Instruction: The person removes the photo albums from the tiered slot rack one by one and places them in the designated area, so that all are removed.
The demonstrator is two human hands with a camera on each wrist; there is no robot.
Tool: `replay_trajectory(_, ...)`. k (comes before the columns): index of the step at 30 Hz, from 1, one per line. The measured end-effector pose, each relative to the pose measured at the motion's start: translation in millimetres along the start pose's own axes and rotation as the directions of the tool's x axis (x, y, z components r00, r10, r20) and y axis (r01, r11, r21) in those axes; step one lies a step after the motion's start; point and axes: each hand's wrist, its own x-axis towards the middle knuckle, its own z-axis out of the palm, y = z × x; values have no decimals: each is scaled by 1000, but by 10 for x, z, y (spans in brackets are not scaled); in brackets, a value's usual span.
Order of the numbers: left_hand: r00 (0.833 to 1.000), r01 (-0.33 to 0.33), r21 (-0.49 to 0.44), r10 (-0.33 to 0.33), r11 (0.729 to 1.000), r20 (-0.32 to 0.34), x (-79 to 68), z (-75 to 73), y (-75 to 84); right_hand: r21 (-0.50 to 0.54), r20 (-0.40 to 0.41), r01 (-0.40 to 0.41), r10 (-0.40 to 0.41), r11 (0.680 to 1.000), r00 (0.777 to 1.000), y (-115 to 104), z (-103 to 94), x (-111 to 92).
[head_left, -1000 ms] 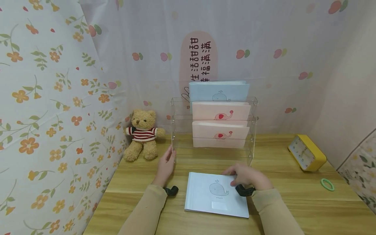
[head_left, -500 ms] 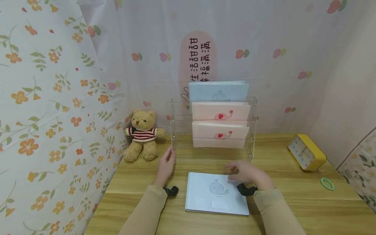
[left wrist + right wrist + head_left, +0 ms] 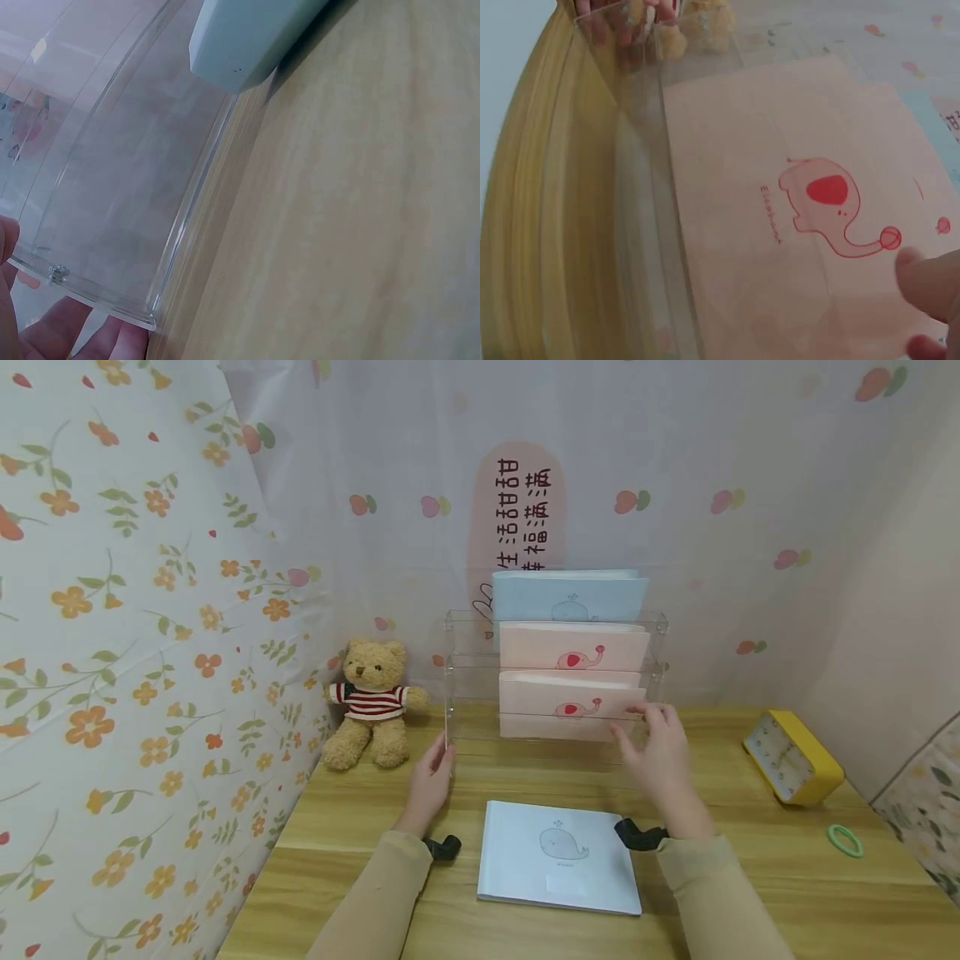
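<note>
A clear acrylic rack stands at the back of the table, with pink elephant-print booklets in its two lower tiers. The front pink booklet has my right hand at its right edge, thumb and fingers spread apart. In the right wrist view the thumb lies close over the elephant drawing; whether it touches is unclear. My left hand grips the rack's left side panel, fingers outside it. A blue booklet fills the top tier. A pale whale-print booklet lies flat between my forearms.
A teddy bear in a striped shirt sits left of the rack. On the right are a yellow clock and a green ring. Patterned cloth hangs behind and along the left side.
My right hand has left the flat whale booklet and moved up and forward to the front pink booklet. The left hand stays at the rack's side; the view has shifted slightly.
</note>
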Motion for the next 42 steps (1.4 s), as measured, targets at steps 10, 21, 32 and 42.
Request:
replay_trajectory(10, 1000, 22, 10, -21, 1000, -9, 10, 3, -12, 29, -33, 42, -41, 999, 999, 31, -71, 357)
replay_trajectory(21, 1000, 27, -3, -27, 1000, -3, -2, 4, 5, 98, 40, -106, 103, 989, 994, -32, -54, 526)
replay_trajectory(32, 1000, 18, 8, -18, 1000, -3, -4, 7, -1, 239, 125, -11, -20, 971, 992, 18, 99, 599)
replay_trajectory(42, 1000, 6, 18, -5, 1000, -16, 6, 8, -20, 274, 38, -52, 44, 960, 998, -73, 183, 582)
